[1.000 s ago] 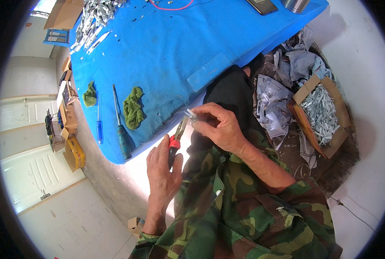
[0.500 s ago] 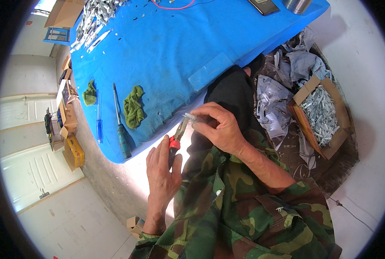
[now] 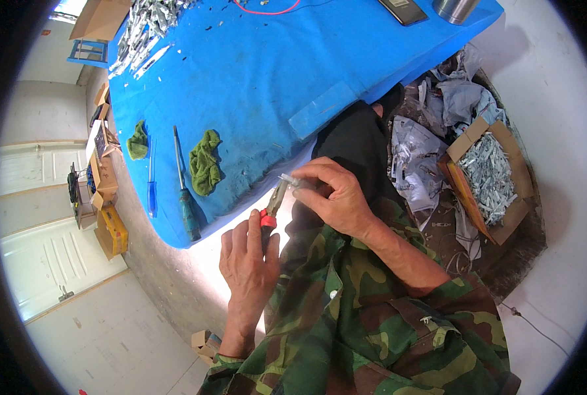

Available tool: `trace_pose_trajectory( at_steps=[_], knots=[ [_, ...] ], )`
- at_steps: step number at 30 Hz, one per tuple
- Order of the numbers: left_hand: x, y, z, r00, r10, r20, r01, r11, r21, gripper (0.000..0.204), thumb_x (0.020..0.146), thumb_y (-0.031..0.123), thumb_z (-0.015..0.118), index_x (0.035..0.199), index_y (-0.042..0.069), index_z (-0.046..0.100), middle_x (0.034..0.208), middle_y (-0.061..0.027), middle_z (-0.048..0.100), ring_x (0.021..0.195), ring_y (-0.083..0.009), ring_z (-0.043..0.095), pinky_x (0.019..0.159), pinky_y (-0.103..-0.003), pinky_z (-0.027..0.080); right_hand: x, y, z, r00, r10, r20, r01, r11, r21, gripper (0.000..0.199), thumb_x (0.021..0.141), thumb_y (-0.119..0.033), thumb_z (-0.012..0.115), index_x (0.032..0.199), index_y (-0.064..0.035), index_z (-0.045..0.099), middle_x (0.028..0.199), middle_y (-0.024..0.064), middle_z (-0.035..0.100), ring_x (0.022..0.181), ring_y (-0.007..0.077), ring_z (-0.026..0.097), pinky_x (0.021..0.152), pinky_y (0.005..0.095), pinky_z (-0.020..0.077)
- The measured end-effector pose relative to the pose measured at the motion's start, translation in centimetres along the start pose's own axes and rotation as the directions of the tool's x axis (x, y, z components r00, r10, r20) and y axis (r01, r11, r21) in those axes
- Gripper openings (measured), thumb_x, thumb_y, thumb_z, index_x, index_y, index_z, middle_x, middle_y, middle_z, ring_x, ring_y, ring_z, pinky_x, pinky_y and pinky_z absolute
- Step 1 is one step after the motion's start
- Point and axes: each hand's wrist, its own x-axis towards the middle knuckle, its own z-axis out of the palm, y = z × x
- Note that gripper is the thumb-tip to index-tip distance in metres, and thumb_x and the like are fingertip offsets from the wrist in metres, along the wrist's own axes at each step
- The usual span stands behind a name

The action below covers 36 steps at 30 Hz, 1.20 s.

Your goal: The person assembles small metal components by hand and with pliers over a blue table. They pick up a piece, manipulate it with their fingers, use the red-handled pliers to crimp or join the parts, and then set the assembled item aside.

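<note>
My left hand is closed round the red and black handle of a pair of pliers. Their metal jaws point up and to the right, meeting a small silvery-grey piece. My right hand pinches that piece between thumb and fingers, hiding much of it; its exact kind cannot be made out. Both hands are over my lap, just off the near edge of the blue-covered table. On the cloth left of them lie a green rag, a long dark-handled screwdriver and a thinner blue-handled screwdriver.
A smaller green rag lies near the table's left edge. Silvery strips are heaped at the far left. A phone and metal cup stand far right. Beside my right leg, an open carton holds similar strips.
My left hand has shifted slightly downward, its fingers a little more spread along the pliers' handle. The right hand keeps its pinch on the small piece, almost unmoved.
</note>
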Motion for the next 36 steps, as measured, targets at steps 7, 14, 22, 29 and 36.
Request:
trace_pose_trajectory(
  at_steps=[7,14,22,29,36],
  knots=[
    [-0.2,-0.5,1.1,0.999,-0.045,-0.003,0.043,0.981,-0.189,0.05,0.097,0.01,0.069,0.144,-0.003,0.057,0.11,-0.0214,0.071,0.098,-0.0358,0.069,0.084,-0.045,0.056,0.0,-0.1,0.0,1.0,0.01,-0.006,-0.01,1.0,0.012,0.025,0.089,-0.003,0.079,0.113,-0.0023,0.074,0.109,0.0045,0.068,0.092,0.0126,0.067,0.077,0.0265,0.0549],
    [-0.2,0.2,1.2,0.971,-0.202,0.128,0.235,0.905,-0.355,0.048,0.101,0.005,0.062,0.147,-0.004,0.052,0.122,-0.0257,0.07,0.112,-0.0378,0.071,0.096,-0.043,0.055,0.0,-0.1,0.0,1.0,0.02,-0.022,-0.02,1.0,0.01,0.026,0.088,-0.003,0.079,0.113,-0.0016,0.074,0.107,0.0056,0.068,0.091,0.0136,0.067,0.078,0.0276,0.0549],
    [-0.4,-0.6,2.4,0.99,-0.14,0.016,0.135,0.906,-0.402,0.048,0.101,0.003,0.06,0.148,-0.005,0.05,0.131,-0.0273,0.065,0.12,-0.0404,0.067,0.103,-0.045,0.053,0.1,-0.2,0.0,0.999,0.028,-0.025,-0.028,0.999,0.02,0.026,0.088,-0.002,0.079,0.113,-0.0017,0.074,0.106,0.0051,0.068,0.089,0.0133,0.067,0.076,0.0273,0.0548],
    [-0.2,-0.6,2.4,0.996,-0.074,-0.042,0.06,0.959,-0.276,0.049,0.099,0.002,0.063,0.146,-0.005,0.052,0.13,-0.0271,0.064,0.115,-0.0409,0.067,0.1,-0.046,0.053,0.0,0.0,0.1,0.999,0.03,-0.023,-0.03,0.999,0.028,0.022,0.09,-0.005,0.079,0.112,-0.0044,0.076,0.108,0.0004,0.067,0.093,0.0078,0.063,0.072,0.0224,0.052],
    [0.1,-0.5,2.0,0.997,-0.062,-0.038,0.054,0.979,-0.195,0.046,0.095,0.006,0.069,0.139,-0.004,0.058,0.123,-0.0246,0.067,0.111,-0.0414,0.067,0.092,-0.048,0.056,0.0,0.0,0.0,1.0,0.03,-0.01,-0.029,0.999,0.03,0.023,0.089,-0.003,0.079,0.112,-0.0031,0.076,0.11,0.0017,0.068,0.095,0.009,0.065,0.074,0.0235,0.0537]
  ],
)
